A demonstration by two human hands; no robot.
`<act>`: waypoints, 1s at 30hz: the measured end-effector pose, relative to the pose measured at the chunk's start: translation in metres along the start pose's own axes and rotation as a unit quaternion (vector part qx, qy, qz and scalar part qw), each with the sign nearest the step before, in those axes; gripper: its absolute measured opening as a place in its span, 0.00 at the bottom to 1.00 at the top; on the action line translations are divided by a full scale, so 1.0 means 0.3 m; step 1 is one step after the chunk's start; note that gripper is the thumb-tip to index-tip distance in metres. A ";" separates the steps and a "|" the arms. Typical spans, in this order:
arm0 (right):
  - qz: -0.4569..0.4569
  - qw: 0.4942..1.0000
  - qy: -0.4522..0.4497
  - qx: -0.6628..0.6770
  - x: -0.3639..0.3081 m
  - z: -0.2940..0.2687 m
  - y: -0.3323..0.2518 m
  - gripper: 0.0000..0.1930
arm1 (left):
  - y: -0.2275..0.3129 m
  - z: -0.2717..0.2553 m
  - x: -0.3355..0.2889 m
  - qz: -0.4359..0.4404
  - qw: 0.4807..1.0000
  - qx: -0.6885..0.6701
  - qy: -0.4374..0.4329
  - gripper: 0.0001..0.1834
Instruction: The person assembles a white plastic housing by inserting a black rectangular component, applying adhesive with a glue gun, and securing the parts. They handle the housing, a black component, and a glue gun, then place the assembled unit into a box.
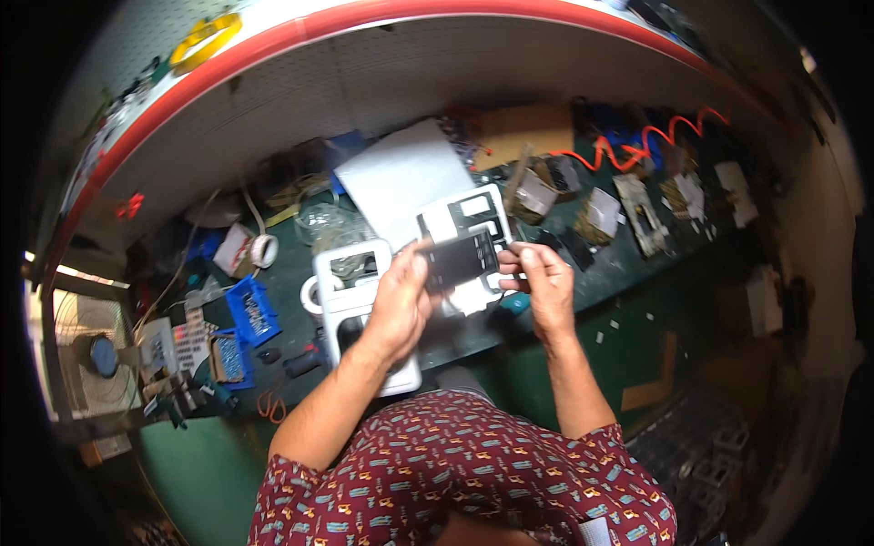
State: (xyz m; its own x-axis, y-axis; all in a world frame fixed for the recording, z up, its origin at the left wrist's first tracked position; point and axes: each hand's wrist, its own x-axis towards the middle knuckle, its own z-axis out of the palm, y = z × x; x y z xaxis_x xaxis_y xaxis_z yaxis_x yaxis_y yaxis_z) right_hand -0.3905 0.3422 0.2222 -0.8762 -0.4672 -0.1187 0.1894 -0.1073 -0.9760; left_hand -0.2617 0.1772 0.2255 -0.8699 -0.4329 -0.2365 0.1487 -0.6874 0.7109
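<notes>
A flat dark rectangular panel [462, 262] with small pale marks along its right part is held up over the workbench. My left hand [401, 302] grips its left edge, thumb on top. Close to the panel's right edge is my right hand [544, 289], fingers bent and pinched together; blur hides what is between the fingertips. Under and behind the panel lies a white plastic frame [492, 202] with cutouts. Another white frame [405, 378] with large openings lies beside my left forearm, reaching toward the bench's front edge.
Blue bins [252, 308] of small parts and a tape roll [263, 250] stand on the left. A pale sheet [401, 173] lies behind the frames. Opened cartons [533, 197] line the right, below an orange coiled hose [628, 156]. A red-edged shelf [364, 18] arches overhead.
</notes>
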 end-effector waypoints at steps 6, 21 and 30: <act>0.048 0.997 -0.065 0.001 0.082 0.104 0.129 0.15 | 0.405 -0.253 0.169 0.332 0.916 0.217 0.054 0.24; 0.342 0.893 -0.217 0.197 0.185 0.386 0.515 0.30 | 0.048 -0.769 0.088 -0.131 0.986 0.052 0.094 0.17; 0.325 0.887 -0.245 0.218 0.158 0.371 0.426 0.30 | 0.071 -0.710 0.042 -0.114 0.988 -0.107 0.001 0.39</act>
State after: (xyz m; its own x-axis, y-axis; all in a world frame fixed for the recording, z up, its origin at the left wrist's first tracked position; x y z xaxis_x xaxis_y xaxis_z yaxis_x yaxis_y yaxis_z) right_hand -0.3585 0.2085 0.1121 -0.2413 -0.8681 -0.4337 0.8312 0.0458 -0.5541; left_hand -0.1692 0.0329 0.0965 -0.8915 -0.2540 -0.3752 0.0459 -0.8744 0.4830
